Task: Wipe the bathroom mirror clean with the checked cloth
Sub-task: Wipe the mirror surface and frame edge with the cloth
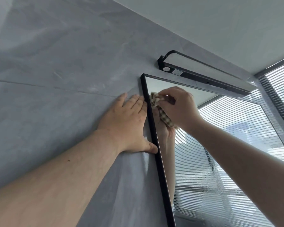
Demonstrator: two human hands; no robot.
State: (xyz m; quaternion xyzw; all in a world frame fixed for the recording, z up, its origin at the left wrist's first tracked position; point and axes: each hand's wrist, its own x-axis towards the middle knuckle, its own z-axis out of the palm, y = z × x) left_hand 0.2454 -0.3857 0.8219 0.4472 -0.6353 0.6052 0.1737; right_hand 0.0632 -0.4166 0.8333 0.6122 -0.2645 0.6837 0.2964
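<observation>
**A:** Starting at the left, what's the left hand (126, 122) doing?

**B:** It lies flat on the grey wall (56, 79), fingers straight and spread, thumb touching the black frame (154, 136). It holds nothing. I'd say it's a brace for the reach.

**A:** And the cloth (156, 99)?

**B:** It's bunched in the right hand (179, 107), with the fingers curled round it and pressing it to the glass just inside the frame, near the top left corner of the mirror (228, 145).

**A:** So which step is this?

**B:** Wiping the upper left corner, by my reading. The lower glass looks streaked or wet, so most of the job seems left.

**A:** What does the next move call for?

**B:** Probably dragging the cloth right along the top edge, or down beside the frame, with even pressure and the wad flat so no strip is missed. The lamp (203, 74) sits close above, so the knuckles need to stay under it.

**A:** Is any writing readable?

**B:** There's a round sticker (166, 69) and a small label (177, 72) on the lamp's underside, both too small to read. There's nothing on the blinds (279, 82) at the far right.
</observation>
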